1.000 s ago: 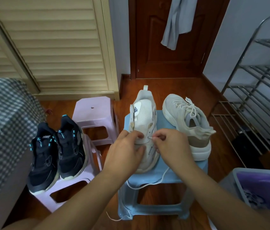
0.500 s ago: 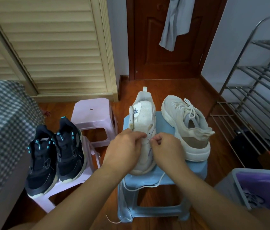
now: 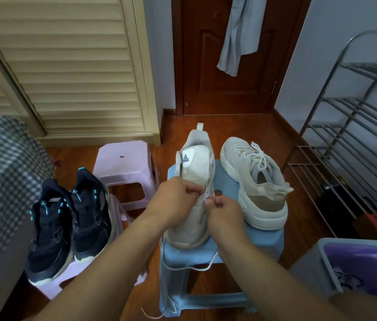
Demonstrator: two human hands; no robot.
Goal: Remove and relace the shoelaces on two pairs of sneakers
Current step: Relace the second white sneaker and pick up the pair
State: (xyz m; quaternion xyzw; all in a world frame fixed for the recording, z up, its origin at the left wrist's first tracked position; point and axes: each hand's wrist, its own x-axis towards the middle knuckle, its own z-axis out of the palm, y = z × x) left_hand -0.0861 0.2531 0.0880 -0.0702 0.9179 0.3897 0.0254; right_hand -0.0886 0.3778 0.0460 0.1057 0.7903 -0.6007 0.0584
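Shoe in hand: you work on the white sneaker (image 3: 194,181) under both hands, on the blue stool (image 3: 219,249); its upper eyelets beyond your knuckles look empty.
Left hand: your left hand (image 3: 173,200) curls over the sneaker's forefoot, fingers pinched at an eyelet; whether they hold lace I cannot tell.
Right hand: your right hand (image 3: 223,210) pinches the tip of the white lace (image 3: 189,266), just right of the left hand.
Lace slack: it hangs below your wrists, down the stool's front.
Done: the second white sneaker (image 3: 255,184), right of your right hand, looks laced and tied.
Left: most of this shoe, I judge, plus the black pair (image 3: 67,225), well left of your left hand.
Since a second ago: your hands are closer together, and the right hand's pinch sits lower.
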